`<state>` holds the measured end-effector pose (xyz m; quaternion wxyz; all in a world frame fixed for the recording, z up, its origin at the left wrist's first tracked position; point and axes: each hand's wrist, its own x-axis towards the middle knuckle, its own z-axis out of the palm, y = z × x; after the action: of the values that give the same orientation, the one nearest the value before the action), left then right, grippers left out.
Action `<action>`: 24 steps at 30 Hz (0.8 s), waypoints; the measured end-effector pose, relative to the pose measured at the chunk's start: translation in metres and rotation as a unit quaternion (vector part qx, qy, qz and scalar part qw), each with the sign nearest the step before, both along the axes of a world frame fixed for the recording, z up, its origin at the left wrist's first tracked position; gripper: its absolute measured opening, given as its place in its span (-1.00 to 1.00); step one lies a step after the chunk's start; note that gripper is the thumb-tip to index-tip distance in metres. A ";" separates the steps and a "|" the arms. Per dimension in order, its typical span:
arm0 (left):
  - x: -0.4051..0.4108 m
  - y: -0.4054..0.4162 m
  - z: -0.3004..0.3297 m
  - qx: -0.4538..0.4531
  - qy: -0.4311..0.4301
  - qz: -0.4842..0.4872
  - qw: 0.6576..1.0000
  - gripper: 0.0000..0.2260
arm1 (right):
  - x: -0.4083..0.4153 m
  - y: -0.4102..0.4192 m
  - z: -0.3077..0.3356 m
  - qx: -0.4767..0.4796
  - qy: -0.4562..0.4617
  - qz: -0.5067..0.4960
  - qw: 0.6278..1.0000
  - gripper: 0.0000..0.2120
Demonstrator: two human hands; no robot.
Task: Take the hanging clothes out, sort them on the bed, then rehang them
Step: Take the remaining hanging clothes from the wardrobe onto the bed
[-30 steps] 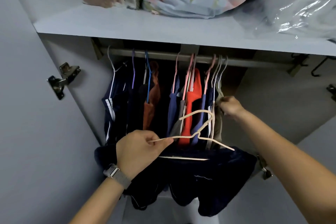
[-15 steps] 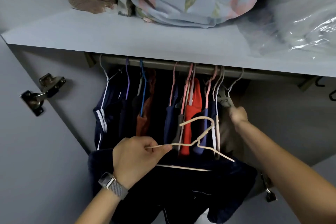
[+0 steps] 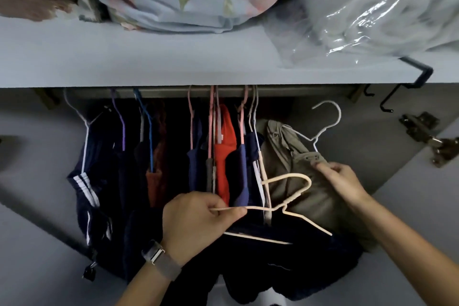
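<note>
Pinching cream hanger (image 3: 285, 206) with dark garment (image 3: 310, 263): left hand (image 3: 196, 223); right hand (image 3: 342, 181) gripping olive garment (image 3: 300, 181) on white hanger (image 3: 327, 124), off rail.

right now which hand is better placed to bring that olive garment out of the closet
Right. The right hand already pinches the olive garment, whose white hanger is off the rod. The left hand is busy holding a beige hanger.
</note>
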<state>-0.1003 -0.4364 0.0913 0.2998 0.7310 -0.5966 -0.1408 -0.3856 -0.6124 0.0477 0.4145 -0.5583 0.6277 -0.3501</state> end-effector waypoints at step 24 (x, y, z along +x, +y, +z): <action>-0.089 0.071 -0.014 -0.114 -0.002 -0.378 0.919 -0.58 | -0.066 0.357 0.022 0.025 -0.036 -0.150 0.988 -0.42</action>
<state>-0.1894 -0.3650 0.0774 0.3045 0.4118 -0.8412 -0.1732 -0.4514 -0.2556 0.0696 0.3932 -0.4349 0.6975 -0.4121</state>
